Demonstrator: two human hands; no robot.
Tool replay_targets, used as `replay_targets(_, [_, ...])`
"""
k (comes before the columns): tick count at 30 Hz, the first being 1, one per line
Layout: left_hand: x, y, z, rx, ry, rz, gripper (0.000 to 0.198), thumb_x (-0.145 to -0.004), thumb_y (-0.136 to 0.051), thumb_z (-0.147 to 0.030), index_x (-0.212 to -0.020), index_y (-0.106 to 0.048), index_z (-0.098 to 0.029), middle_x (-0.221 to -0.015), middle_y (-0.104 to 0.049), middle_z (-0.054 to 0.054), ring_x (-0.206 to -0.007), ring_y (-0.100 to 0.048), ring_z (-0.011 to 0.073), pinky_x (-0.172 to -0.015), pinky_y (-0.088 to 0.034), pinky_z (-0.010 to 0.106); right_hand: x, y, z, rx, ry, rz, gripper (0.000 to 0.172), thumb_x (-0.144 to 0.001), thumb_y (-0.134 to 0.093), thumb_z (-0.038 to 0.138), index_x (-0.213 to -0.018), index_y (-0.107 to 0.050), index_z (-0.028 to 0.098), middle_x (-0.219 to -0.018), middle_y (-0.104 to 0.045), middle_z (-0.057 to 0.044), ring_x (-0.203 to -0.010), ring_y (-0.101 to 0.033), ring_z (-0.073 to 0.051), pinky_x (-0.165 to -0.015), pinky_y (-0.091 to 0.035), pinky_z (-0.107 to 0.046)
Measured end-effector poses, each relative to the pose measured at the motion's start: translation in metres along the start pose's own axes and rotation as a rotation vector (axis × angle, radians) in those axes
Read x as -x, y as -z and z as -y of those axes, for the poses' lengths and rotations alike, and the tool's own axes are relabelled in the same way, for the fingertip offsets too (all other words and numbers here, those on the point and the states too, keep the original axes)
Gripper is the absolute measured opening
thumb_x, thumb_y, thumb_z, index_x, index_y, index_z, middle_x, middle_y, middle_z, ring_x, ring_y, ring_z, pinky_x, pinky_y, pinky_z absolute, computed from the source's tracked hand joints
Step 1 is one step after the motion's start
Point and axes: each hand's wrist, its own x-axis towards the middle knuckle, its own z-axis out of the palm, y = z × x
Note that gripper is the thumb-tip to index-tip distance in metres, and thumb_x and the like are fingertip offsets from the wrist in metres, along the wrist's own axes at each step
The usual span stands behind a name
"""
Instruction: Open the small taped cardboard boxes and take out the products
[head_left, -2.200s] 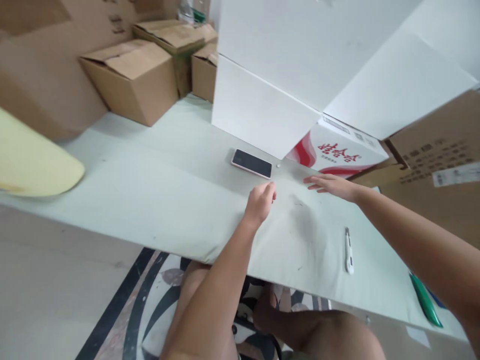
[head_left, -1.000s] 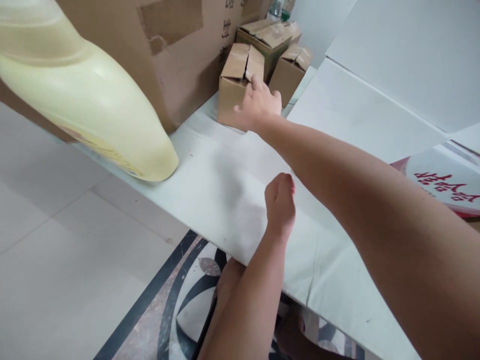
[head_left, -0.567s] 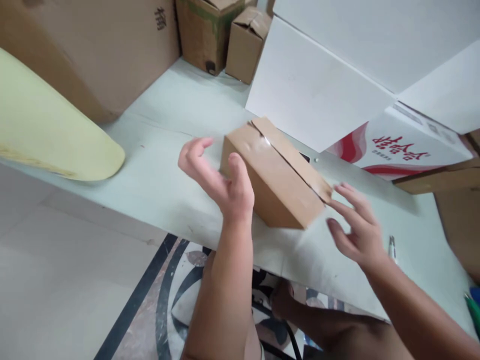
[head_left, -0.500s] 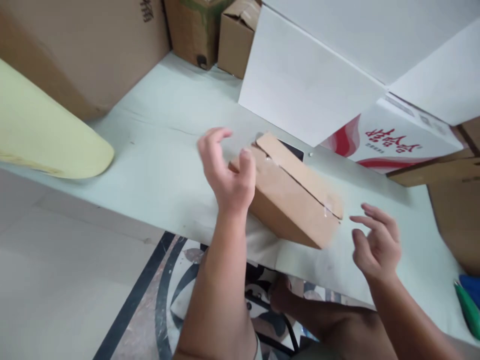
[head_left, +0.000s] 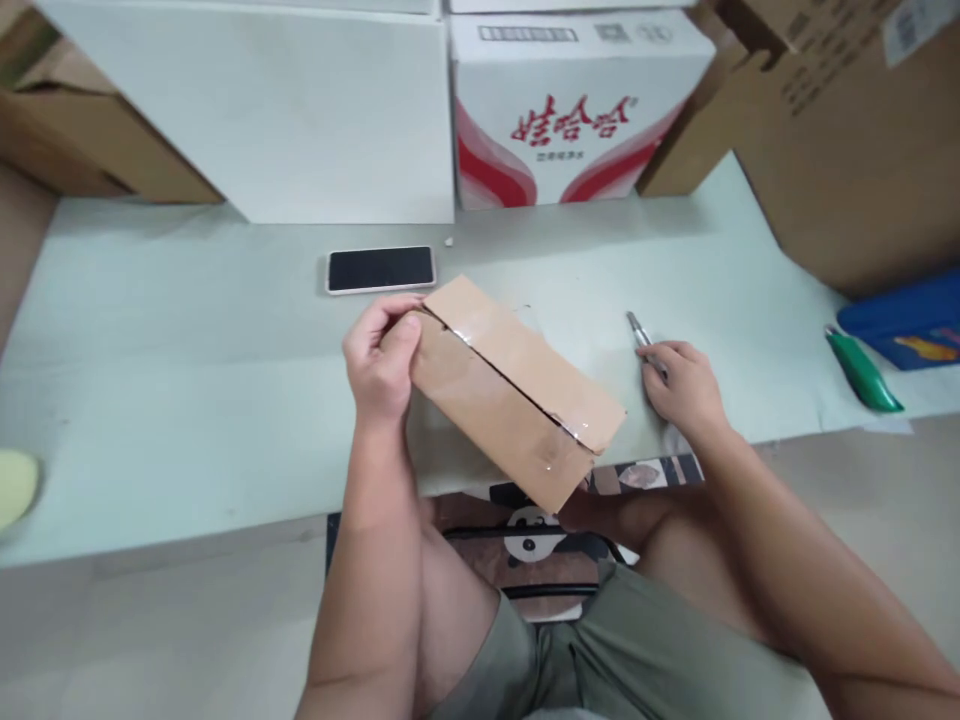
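Note:
A brown cardboard box [head_left: 499,385] lies slantwise at the table's front edge, with a dark seam along its top and clear tape near both ends of that seam. My left hand [head_left: 384,355] grips its far left corner, thumb on top. To the right of the box, my right hand [head_left: 684,385] closes round a slim silver pen-like tool [head_left: 639,330]. The tool's tip points away from me over the table; whether it is a pen or a knife I cannot tell.
Beyond the box a phone [head_left: 382,270] lies face up. White cartons [head_left: 322,120] and a red-and-white printed carton [head_left: 577,120] line the back. At the right are a green curved object [head_left: 862,370] and a blue packet [head_left: 904,320]; a yellow-green object [head_left: 16,488] is at far left.
My view has swung right. My left hand, apart from the box before, now grips its corner. My right hand was raised with fingers apart; now it holds the silver tool.

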Motion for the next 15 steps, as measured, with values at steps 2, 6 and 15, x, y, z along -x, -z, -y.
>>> replay_targets(2, [0.004,-0.012,0.001,0.026,0.003,-0.013,0.021,-0.077,-0.073,-0.041,-0.084,-0.074,-0.022,-0.097,-0.080,0.006,-0.094,-0.075,0.0243,-0.089,-0.059,0.038,0.001,0.005,0.002,-0.058,-0.039,0.002,0.046,-0.089,-0.046,0.031,-0.125,-0.072,0.019,-0.126,-0.071,-0.019,-0.118,-0.067,-0.037,-0.110,-0.053,-0.057])
replay_targets(6, [0.020,-0.030,0.002,0.049,-0.049,-0.022,0.018,-0.075,-0.076,-0.038,-0.084,-0.075,-0.023,-0.096,-0.080,0.005,-0.096,-0.074,0.0245,-0.091,-0.058,0.039,0.001,0.009,0.003,-0.227,-0.095,-0.031,0.050,-0.083,-0.053,0.027,-0.131,-0.065,0.021,-0.123,-0.074,-0.015,-0.104,-0.069,-0.032,-0.100,-0.057,-0.053])
replay_targets(15, [0.043,-0.043,0.000,0.006,-0.090,-0.049,0.023,-0.076,-0.076,-0.042,-0.087,-0.072,-0.022,-0.097,-0.075,0.006,-0.099,-0.072,0.0277,-0.095,-0.056,0.047,0.006,0.012,0.012,-0.591,-0.129,-0.054,0.055,-0.093,-0.052,0.036,-0.147,-0.041,0.031,-0.099,-0.065,-0.001,-0.067,-0.064,-0.017,-0.076,-0.057,-0.038])
